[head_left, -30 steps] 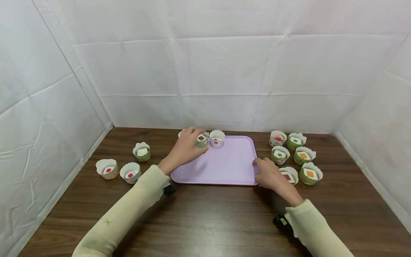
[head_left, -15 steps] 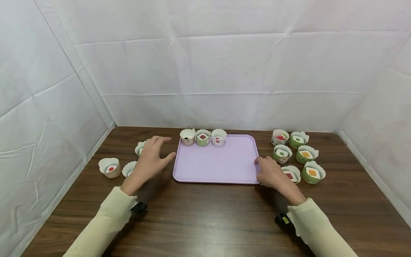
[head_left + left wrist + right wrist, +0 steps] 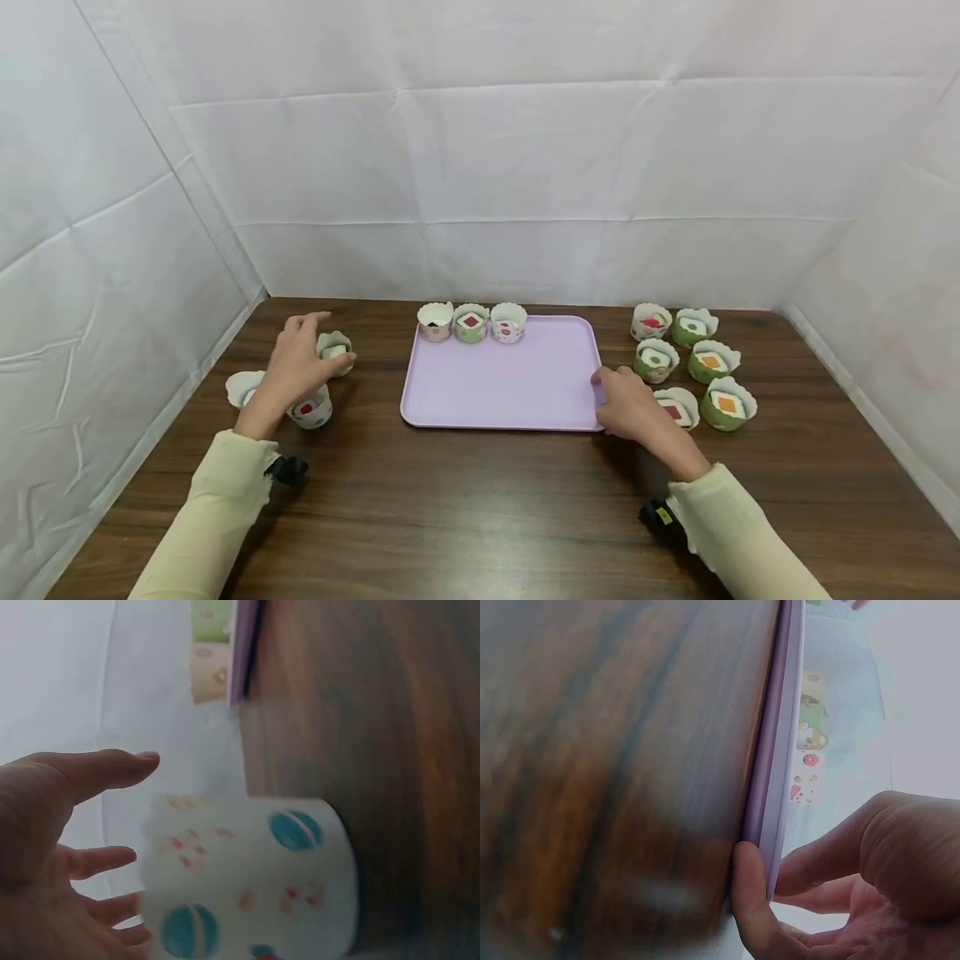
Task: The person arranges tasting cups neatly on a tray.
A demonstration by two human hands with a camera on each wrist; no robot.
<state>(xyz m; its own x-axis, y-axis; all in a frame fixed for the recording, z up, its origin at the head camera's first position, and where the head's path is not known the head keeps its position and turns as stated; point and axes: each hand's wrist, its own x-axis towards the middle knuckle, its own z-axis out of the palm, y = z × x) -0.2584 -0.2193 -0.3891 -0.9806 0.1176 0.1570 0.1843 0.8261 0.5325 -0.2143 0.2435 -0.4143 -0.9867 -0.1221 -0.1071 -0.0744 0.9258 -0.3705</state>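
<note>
On the left, my left hand is over the table with thumb and fingers spread apart, beside a green paper baking cup with a white piece in it. Below that hand sits a white paper cup, whose printed side fills the left wrist view. My right hand pinches the lilac tray at its near right corner; in the right wrist view a fingertip lies against the tray's rim. Along the tray's back edge stand a cream cup, a green cup and a white cup.
Several filled paper cups stand right of the tray, among them an orange-topped green cup and a red-topped white cup close to my right hand. Partly behind my left wrist is another cup. White cloth encloses the table.
My left hand has left the back row on the tray and moved left to the green cup. The cream and green cups on the tray are now uncovered. The right hand stays put.
</note>
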